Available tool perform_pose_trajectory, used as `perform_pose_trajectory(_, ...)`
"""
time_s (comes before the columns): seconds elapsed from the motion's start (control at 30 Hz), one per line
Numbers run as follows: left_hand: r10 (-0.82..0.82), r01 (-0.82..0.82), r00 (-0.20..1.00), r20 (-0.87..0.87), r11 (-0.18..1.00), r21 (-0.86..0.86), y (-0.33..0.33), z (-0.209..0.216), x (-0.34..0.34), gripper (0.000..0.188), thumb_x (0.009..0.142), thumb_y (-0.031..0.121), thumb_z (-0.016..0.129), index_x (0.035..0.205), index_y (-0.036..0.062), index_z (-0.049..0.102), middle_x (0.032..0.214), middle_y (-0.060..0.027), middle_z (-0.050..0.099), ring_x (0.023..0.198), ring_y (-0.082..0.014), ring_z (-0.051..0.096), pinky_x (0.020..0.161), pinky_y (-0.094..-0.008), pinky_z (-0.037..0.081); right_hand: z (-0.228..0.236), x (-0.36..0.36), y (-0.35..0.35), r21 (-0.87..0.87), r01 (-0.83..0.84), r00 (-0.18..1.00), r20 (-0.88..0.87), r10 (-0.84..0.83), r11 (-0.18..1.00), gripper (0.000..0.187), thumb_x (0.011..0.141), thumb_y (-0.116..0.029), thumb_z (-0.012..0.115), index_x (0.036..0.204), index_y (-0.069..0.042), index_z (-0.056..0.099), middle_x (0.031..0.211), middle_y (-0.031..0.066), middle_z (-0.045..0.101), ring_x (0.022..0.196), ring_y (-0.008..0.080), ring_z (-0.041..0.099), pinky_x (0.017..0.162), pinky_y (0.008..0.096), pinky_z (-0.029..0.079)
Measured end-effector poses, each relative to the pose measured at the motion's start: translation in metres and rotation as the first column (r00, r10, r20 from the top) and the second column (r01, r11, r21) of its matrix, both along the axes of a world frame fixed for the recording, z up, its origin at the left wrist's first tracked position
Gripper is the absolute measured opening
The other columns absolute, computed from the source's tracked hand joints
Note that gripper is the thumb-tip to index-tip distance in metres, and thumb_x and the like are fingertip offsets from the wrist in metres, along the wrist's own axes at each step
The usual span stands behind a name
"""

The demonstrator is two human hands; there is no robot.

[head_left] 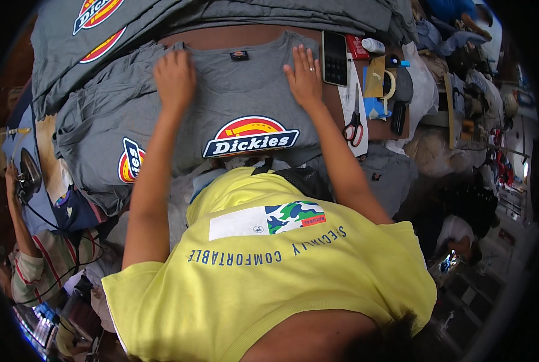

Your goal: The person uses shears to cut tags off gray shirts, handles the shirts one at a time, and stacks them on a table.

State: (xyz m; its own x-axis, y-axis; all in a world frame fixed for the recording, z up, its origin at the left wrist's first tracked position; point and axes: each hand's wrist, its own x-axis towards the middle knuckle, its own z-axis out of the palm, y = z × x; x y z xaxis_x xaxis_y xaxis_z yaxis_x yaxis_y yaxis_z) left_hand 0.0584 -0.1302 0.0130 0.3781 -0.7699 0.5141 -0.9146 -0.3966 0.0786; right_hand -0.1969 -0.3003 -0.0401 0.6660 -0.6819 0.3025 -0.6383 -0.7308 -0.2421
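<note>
A grey T-shirt (245, 90) lies spread before me, its neckline at the far side and a red, yellow and blue printed badge near my body. A small dark label sits inside the neckline. Toward the shirt's left shoulder, my left hand (176, 81) rests on the cloth, fingers stretched forward and slightly bent, beside some creases. My right hand (305, 78) lies flat on the other shoulder with its fingers extended, a ring on one of them. Neither hand grips anything that shows. More grey shirts (94, 136) lie under and left of this one.
A grey garment pile (239, 13) runs along the far side. Right of my right hand are a black phone (334, 58), red-handled scissors (354, 128), a tape roll (389, 84) and a white bottle (373, 46). At left, another person's hand holds an iron (29, 172).
</note>
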Motion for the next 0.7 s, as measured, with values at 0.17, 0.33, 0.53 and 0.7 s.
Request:
perform_pose_trajectory(0.17, 0.009, 0.01, 0.99, -0.138, 0.99, 0.137, 0.032, -0.033, -0.052, 0.052, 0.084, 0.039, 0.053, 0.127, 0.0103, 0.044, 0.134, -0.0126, 0.038, 0.127, -0.0308, 0.031, 0.103, -0.0453, 0.024, -0.014, -0.009, 0.011, 0.002, 0.049, 0.997, -0.065, -0.049, 0.999, 0.058, 0.091, -0.043, 0.035, 0.136, -0.007, 0.03, 0.142, 0.0133, 0.028, 0.133, 0.0279, 0.021, 0.107, 0.0423, 0.016)
perform_pose_trajectory(0.33, 0.012, 0.006, 0.982, -0.188, 0.995, 0.096, 0.033, -0.046, -0.038, 0.057, 0.084, 0.041, 0.053, 0.131, 0.012, 0.039, 0.139, -0.0111, 0.033, 0.131, -0.0304, 0.025, 0.102, -0.0515, 0.021, -0.012, -0.012, 0.002, 0.064, 0.004, 1.0, -0.005, -0.004, 0.998, 0.053, 0.091, -0.038, 0.04, 0.134, -0.007, 0.034, 0.14, 0.0126, 0.032, 0.131, 0.0304, 0.025, 0.107, 0.0413, 0.018)
perform_pose_trajectory(0.53, -0.429, 0.491, 0.843, -0.323, 0.86, 0.139, -0.003, -0.025, -0.146, 0.061, 0.079, 0.038, 0.058, 0.132, 0.0147, 0.038, 0.144, -0.0085, 0.025, 0.134, -0.028, 0.019, 0.101, -0.0574, 0.018, 0.02, 0.0, -0.058, -0.206, 0.119, 0.993, 0.007, -0.12, 0.971, 0.035, 0.083, -0.023, 0.056, 0.114, -0.008, 0.055, 0.118, 0.0088, 0.05, 0.11, 0.0278, 0.044, 0.092, 0.0438, 0.031)
perform_pose_trajectory(0.7, -0.643, 0.724, 0.678, -0.355, 0.667, 0.176, -0.038, -0.036, -0.204, 0.066, 0.082, 0.055, 0.044, 0.137, 0.0211, 0.03, 0.146, -0.0051, 0.019, 0.135, -0.0284, 0.013, 0.104, -0.0572, 0.011, 0.035, 0.009, -0.095, -0.122, 0.196, 0.96, -0.18, -0.216, 0.973, 0.021, 0.08, -0.029, 0.06, 0.095, -0.015, 0.065, 0.11, 0.0055, 0.053, 0.103, 0.0259, 0.046, 0.086, 0.0441, 0.031)
